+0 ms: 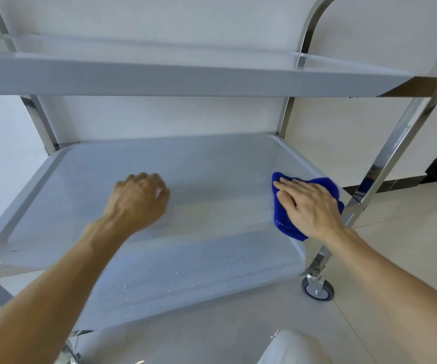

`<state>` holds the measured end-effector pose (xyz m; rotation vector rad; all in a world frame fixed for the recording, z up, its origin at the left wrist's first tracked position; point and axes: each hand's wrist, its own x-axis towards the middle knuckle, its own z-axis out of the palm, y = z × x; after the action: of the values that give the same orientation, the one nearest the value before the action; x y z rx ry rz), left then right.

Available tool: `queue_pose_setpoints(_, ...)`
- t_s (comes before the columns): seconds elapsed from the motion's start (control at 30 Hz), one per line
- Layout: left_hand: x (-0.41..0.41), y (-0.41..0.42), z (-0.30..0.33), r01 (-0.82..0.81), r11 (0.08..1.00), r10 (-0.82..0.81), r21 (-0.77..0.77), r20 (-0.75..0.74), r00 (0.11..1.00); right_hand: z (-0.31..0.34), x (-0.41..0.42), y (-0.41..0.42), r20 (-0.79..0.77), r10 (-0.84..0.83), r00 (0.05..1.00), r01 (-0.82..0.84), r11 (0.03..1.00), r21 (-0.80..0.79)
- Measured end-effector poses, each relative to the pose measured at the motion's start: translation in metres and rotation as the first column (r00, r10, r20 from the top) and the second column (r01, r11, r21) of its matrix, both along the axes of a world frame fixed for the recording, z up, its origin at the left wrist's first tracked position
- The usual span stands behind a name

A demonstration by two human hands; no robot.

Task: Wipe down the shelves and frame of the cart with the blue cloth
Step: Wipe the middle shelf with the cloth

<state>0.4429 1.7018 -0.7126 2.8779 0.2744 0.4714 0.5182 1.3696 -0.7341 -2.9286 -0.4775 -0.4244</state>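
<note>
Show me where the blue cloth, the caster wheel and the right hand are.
blue cloth [283, 224]: head view, lower fold.
caster wheel [318, 289]: head view, wheel hub.
right hand [310, 206]: head view, back of hand.

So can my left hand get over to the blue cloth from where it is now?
Probably yes. The left hand hovers over the same middle shelf with bare surface between it and the blue cloth, though the right hand lies flat on most of it.

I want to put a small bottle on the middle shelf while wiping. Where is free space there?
The middle shelf is bare between the left hand and the blue cloth, and along its back rim. The right side is taken: the right hand presses the cloth there. The lower shelf shows only water drops.
</note>
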Motion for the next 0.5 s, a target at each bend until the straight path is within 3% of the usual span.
queue_pose_setpoints(0.13, 0.014, -0.048, -0.023, 0.154, 0.988, -0.156, -0.035, -0.064, 0.986, -0.005, -0.017, 0.025, 0.044, 0.0, 0.999, 0.003, 0.998, -0.066)
queue_pose_setpoints(0.37, 0.009, -0.035, -0.039, 0.15, 0.987, -0.153, -0.058, -0.051, 0.987, -0.016, -0.058, 0.1, 0.147, 0.146, 0.978, -0.153, 0.988, 0.037)
queue_pose_setpoints(0.5, 0.001, -0.034, -0.036, 0.142, 0.987, -0.147, -0.076, -0.056, 0.988, -0.011, -0.055, 0.086, 0.105, 0.261, 0.96, -0.267, 0.962, 0.055)
